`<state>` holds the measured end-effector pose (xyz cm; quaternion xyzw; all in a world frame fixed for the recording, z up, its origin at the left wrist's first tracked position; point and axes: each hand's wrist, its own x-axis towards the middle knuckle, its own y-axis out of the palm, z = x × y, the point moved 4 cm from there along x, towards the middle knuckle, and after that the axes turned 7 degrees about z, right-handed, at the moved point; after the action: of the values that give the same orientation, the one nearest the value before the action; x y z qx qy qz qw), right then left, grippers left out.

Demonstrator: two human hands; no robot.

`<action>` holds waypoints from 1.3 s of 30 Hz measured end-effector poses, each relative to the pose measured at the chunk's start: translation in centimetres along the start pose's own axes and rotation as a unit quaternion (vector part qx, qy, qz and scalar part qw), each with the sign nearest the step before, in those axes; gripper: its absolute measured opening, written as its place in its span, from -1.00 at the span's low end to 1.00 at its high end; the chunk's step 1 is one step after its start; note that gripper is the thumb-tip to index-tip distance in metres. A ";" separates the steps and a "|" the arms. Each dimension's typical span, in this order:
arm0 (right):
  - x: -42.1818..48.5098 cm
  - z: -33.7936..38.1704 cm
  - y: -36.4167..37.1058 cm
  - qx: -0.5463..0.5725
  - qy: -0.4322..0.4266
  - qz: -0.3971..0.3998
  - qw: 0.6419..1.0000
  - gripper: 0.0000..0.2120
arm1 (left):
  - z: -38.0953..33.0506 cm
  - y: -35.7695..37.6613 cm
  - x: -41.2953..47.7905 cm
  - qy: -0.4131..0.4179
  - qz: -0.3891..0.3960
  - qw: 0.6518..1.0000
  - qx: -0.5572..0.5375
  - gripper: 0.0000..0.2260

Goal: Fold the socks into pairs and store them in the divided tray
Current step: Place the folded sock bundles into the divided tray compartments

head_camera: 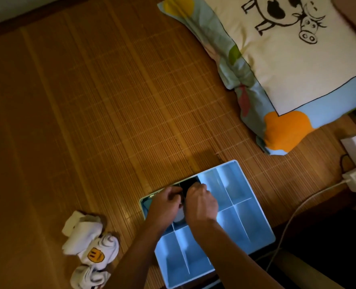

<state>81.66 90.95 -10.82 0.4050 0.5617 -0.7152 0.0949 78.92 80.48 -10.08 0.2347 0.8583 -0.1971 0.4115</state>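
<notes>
Item: dark sock pair (188,184), in the far-left compartment of the divided tray (241,222). Light, soft, springy; we judge it best pinched across the fold. Left hand (164,203) and right hand (202,203) both curl onto it. White socks (89,243) lie on the mat.

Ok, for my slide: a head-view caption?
Left hand and right hand hold dark socks in a divided tray; white socks lie beside it.

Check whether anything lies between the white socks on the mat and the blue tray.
No object does: only bare mat separates the white socks from the tray. The person's left forearm crosses above that gap, while the left hand and right hand hold a dark sock in a far compartment.
</notes>
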 end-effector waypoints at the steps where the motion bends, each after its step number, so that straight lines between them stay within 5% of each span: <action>1: 0.1 -0.1 0.1 -0.004 -0.004 0.006 1.000 -0.71 | 0.1 0.2 0.0 0.004 0.006 1.000 0.002 -0.78; 10: 0.3 -0.2 -2.0 0.045 -0.040 -0.020 0.998 -0.79 | 0.1 0.0 -0.9 0.018 0.027 0.997 -0.067 -0.75; 13: -2.0 2.3 -3.1 0.162 -0.095 -0.072 0.980 -0.77 | 0.8 -2.5 -2.0 0.033 -0.023 0.992 -0.117 -0.72; 17: -5.8 7.1 -1.1 0.284 -0.196 -0.004 0.939 -0.82 | 4.0 -7.0 -4.0 0.050 -0.102 0.983 -0.141 -0.75; 25: -9.2 13.5 5.9 0.246 -0.249 0.096 0.932 -0.75 | 14.5 -19.4 -9.6 0.096 -0.378 0.917 0.079 -0.84; 28: -9.6 14.6 7.3 0.239 -0.254 0.105 0.932 -0.79 | 17.3 -21.5 -9.2 0.028 -0.333 0.930 0.152 -0.59; 34: -9.4 15.4 9.2 0.235 -0.237 0.109 0.936 -0.86 | 18.2 -21.1 -5.3 0.010 -0.218 0.948 0.230 -0.40; 39: -9.0 15.8 9.7 0.245 -0.239 0.105 0.934 -0.87 | 19.0 -21.0 -3.0 -0.003 -0.207 0.940 0.270 -0.48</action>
<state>85.84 70.73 -11.05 0.2898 0.2840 -0.8921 0.1990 80.41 52.62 -15.71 0.1530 0.8013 -0.5029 0.2856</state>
